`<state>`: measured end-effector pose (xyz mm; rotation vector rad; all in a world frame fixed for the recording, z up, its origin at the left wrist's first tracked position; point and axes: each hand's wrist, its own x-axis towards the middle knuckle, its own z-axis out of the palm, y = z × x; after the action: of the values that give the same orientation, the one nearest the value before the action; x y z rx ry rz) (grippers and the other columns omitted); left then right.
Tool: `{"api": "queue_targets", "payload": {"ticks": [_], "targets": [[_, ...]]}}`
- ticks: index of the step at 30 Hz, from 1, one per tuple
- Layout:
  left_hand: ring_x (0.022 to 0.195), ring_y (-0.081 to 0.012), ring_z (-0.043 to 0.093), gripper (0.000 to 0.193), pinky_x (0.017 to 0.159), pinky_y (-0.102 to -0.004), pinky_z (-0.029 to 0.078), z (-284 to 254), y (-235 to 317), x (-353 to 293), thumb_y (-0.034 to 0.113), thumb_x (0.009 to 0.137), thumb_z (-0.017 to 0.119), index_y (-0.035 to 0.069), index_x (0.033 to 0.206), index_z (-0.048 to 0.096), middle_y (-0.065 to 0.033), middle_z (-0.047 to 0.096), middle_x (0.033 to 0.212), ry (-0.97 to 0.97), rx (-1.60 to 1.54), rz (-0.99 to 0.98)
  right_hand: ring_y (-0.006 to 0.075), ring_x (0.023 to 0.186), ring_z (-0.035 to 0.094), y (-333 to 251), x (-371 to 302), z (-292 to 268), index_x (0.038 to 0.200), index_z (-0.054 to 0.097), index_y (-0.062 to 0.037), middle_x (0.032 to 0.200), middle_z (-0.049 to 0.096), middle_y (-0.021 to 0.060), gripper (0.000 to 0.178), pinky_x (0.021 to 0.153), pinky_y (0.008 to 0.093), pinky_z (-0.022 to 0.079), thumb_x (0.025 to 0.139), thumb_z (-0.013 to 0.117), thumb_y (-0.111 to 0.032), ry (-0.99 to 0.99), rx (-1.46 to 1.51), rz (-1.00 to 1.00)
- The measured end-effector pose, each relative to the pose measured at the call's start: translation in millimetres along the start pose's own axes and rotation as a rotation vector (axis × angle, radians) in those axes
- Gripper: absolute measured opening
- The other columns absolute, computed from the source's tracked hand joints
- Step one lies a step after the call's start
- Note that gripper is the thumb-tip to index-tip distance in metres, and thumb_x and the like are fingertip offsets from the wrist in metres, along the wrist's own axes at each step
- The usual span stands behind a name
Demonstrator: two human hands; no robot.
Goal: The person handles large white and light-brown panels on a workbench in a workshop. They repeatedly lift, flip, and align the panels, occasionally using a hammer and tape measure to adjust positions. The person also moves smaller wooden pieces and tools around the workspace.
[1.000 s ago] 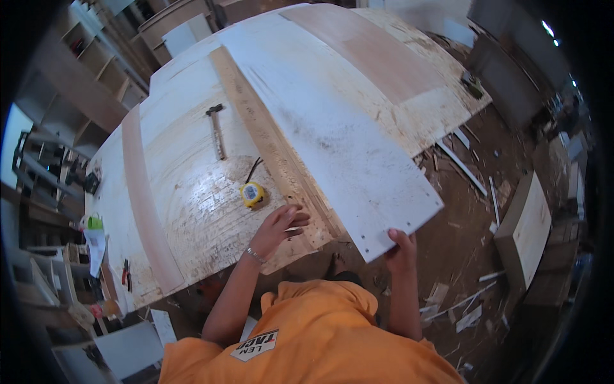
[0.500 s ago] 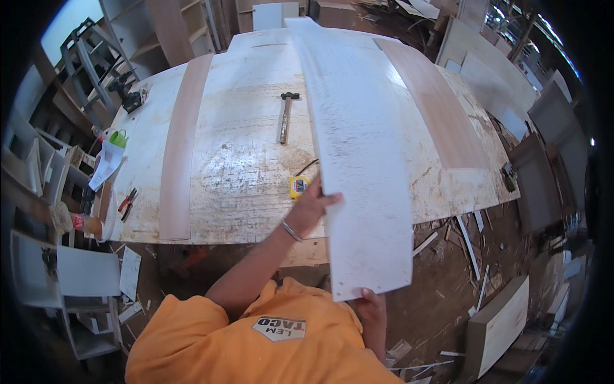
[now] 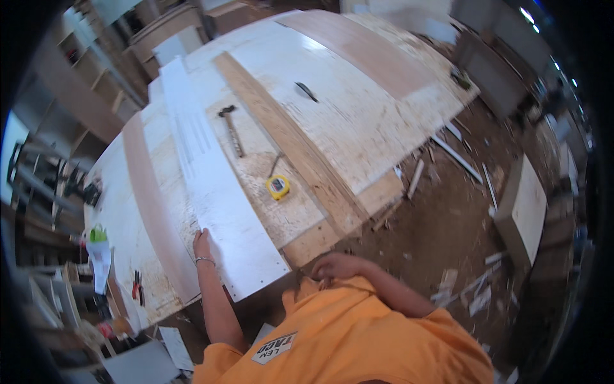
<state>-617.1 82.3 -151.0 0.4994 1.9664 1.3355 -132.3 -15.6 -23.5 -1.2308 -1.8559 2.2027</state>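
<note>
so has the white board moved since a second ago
Yes. The white board was right of the tape measure and hammer; it now lies left of both, under the left hand.

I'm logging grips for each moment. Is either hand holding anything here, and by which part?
The left hand rests on the left edge of the long white board, near its close end. The right hand holds nothing visible.

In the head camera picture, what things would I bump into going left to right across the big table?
Left hand → long white board → hammer → yellow tape measure → long wooden plank → dark tool.
</note>
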Motion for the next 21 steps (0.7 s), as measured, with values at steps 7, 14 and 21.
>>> {"api": "queue_targets", "payload": {"ticks": [7, 14, 21], "targets": [[0.105, -0.0213, 0.06, 0.034, 0.097, -0.0328, 0.044, 18, 17, 34, 0.019, 0.094, 0.063, -0.004, 0.12, 0.064, -0.012, 0.066, 0.116, 0.025, -0.103, 0.055, 0.0177, 0.091, 0.069, 32, -64, -9, 0.119, 0.06, -0.0015, 0.096, 0.071, 0.0122, 0.03, 0.081, 0.0338, 0.053, 0.092, 0.051, -0.009, 0.519, 0.084, 0.095], [0.098, -0.0277, 0.066, 0.027, 0.09, -0.0336, 0.05, 37, 56, 40, 0.014, 0.095, 0.055, 0.0, 0.118, 0.061, -0.0176, 0.069, 0.109, 0.42, 0.551, 0.452, 0.0206, 0.085, 0.07, 43, -105, -47, 0.119, 0.061, -0.0006, 0.094, 0.071, 0.0125, 0.03, 0.078, 0.0342, 0.053, 0.092, 0.055, -0.012, 0.506, -0.091, 0.272], [0.088, -0.0213, 0.067, 0.025, 0.089, -0.0348, 0.048, 166, 53, -172, 0.013, 0.101, 0.044, 0.007, 0.121, 0.058, -0.0114, 0.072, 0.083, -0.225, 0.217, 0.608, 0.0233, 0.087, 0.069, 136, -116, -123, 0.121, 0.058, 0.0, 0.097, 0.07, 0.014, 0.036, 0.076, 0.036, 0.053, 0.09, 0.061, -0.018, 0.707, 0.121, 0.177]]}}
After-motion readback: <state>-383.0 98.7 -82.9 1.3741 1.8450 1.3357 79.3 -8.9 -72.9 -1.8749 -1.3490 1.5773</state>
